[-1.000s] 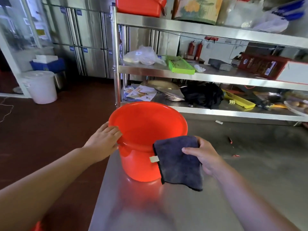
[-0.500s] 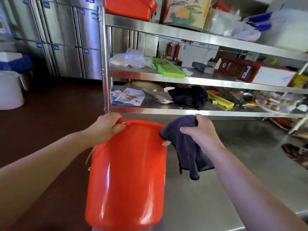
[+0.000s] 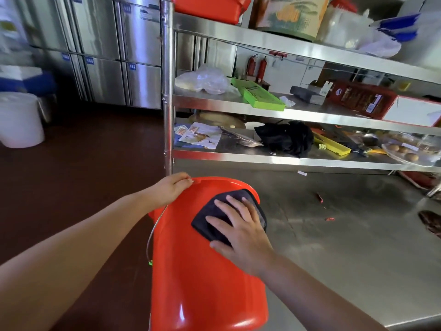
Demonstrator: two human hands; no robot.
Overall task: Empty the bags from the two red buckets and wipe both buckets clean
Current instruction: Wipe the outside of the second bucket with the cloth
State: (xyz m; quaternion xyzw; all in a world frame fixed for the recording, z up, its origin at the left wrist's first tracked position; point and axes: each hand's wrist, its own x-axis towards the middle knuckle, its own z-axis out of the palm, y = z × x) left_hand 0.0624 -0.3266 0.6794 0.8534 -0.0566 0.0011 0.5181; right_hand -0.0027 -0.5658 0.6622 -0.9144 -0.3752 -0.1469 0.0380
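A red bucket lies tipped on its side, bottom toward me and mouth facing away, over the left edge of the steel table. My left hand grips the far rim at the upper left. My right hand presses a dark cloth flat against the bucket's outer wall, fingers spread. The wire handle hangs down the left side. A second red container stands on the top shelf; only its lower part shows.
A steel shelf rack stands behind the table with a black bag, green tray, papers and clear plastic. A white bin stands on the dark red floor at left. Small red scraps lie on the table.
The bucket went from upright to tipped on its side toward me. My right hand moved from holding the bunched cloth beside the rim to pressing it flat on the outer wall.
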